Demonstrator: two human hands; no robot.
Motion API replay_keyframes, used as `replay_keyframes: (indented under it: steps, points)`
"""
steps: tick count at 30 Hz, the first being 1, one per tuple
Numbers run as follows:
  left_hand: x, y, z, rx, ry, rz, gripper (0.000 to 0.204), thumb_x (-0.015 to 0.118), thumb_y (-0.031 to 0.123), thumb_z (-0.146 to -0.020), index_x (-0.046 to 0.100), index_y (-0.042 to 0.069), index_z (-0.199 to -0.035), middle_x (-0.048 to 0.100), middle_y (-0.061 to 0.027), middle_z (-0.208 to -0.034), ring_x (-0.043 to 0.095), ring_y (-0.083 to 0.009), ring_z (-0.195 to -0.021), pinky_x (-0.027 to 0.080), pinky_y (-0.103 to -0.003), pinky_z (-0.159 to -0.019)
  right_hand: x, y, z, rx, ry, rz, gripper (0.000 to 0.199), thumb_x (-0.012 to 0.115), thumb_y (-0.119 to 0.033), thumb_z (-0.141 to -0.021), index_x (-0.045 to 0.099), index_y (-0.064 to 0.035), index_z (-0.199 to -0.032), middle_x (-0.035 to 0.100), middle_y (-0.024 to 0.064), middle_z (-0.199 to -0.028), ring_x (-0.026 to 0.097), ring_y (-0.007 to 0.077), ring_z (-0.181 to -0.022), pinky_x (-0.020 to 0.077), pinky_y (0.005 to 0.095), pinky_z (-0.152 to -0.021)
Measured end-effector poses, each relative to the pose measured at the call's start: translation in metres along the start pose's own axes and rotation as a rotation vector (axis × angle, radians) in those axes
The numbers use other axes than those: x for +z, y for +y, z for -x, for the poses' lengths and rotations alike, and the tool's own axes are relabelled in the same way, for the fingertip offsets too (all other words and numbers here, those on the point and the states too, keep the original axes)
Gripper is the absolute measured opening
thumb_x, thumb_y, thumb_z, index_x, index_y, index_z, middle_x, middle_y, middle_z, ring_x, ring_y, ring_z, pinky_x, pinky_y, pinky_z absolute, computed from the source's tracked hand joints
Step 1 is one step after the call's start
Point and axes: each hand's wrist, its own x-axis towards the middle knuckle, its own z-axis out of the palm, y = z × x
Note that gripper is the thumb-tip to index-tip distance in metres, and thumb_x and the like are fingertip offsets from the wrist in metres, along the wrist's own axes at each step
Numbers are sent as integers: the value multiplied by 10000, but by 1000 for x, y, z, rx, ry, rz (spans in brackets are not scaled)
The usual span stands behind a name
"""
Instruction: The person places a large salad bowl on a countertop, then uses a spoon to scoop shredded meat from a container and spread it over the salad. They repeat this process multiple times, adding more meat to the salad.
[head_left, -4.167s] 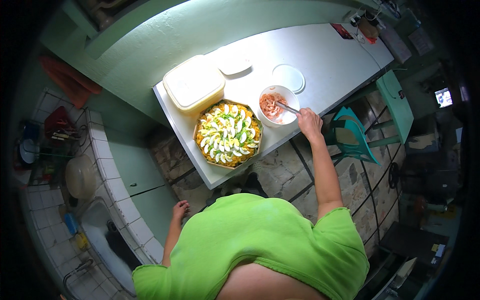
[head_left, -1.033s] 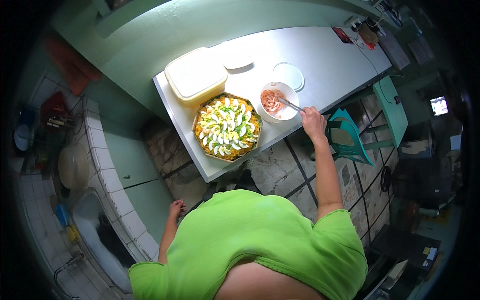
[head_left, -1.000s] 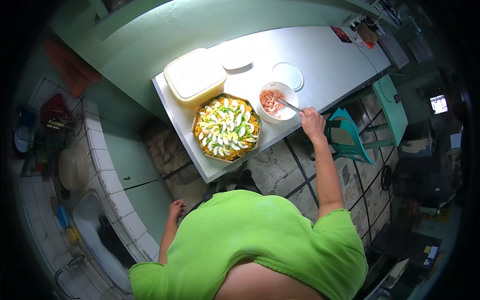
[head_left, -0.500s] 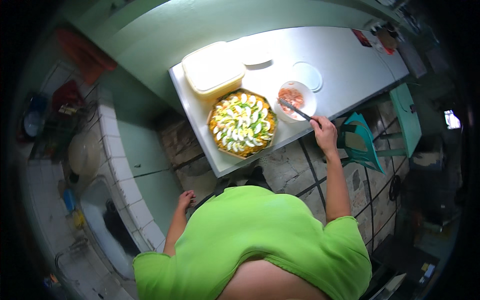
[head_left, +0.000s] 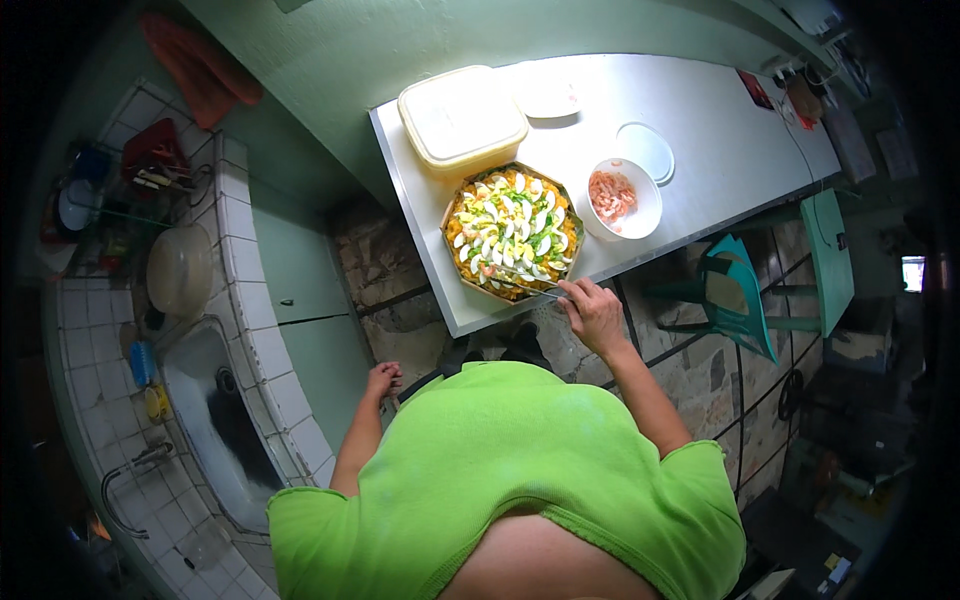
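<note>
My right hand (head_left: 594,316) is closed around the end of a pair of metal tongs (head_left: 543,291). The tips of the tongs are over the near side of an octagonal tray (head_left: 446,238) of orange noodles, spread with egg slices (head_left: 540,220) and chopped greens. A small pinkish piece shows near the tips, too small to name surely. To the right of the tray stands a white bowl (head_left: 650,212) holding pink shrimp (head_left: 611,194). My left hand (head_left: 383,380) hangs low beside my body, its fingers curled, with nothing seen in them.
Behind the tray is a lidded cream container (head_left: 462,115), with a white dish (head_left: 550,95) beside it. A round lid (head_left: 646,153) lies behind the bowl on the white table (head_left: 720,150). A green chair (head_left: 740,290) stands right, a tiled sink (head_left: 215,420) left.
My right hand has moved left with the tongs, from the shrimp bowl to the near side of the noodle tray. The view has shifted slightly. My left hand stays low at my side.
</note>
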Motion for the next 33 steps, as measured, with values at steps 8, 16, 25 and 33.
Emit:
replay_keyframes:
  steps: [8, 16, 25, 33]
  points:
    - [2, 19, 6, 0, -24, -74, 251, 565, 275, -952, 608, 169, -1175, 661, 7, -924, 626, -151, -717, 484, -328, -593, -70, 98, -24, 426, 360, 42, 203, 588, -229, -915, 692, -83, -1009, 655, 134, -914, 636, 352, -835, 495, 424, -718]
    - [10, 32, 3, 62, -40, -18, 243, 565, 276, -954, 602, 166, -1168, 652, 15, -915, 621, -145, -714, 475, -311, -602, -80, 149, -49, 604, -29, 288, 258, 561, -291, -906, 680, -64, -934, 653, 172, -990, 624, 415, -925, 493, 501, -805]
    - [7, 20, 14, 24, -34, -54, 238, 569, 275, -952, 603, 168, -1162, 657, 13, -927, 612, -138, -693, 467, -312, -598, -90, 139, -47, 609, 118, 168, 260, 579, -297, -897, 688, -80, -990, 663, 149, -1005, 640, 356, -913, 496, 459, -791]
    - [7, 10, 15, 16, -1, -116, 237, 576, 284, -943, 618, 172, -1148, 664, 12, -937, 616, -145, -706, 474, -341, -610, -49, 44, 17, 134, 201, -61, 172, 669, -115, -827, 674, -89, -997, 632, 87, -871, 625, 277, -768, 470, 375, -660]
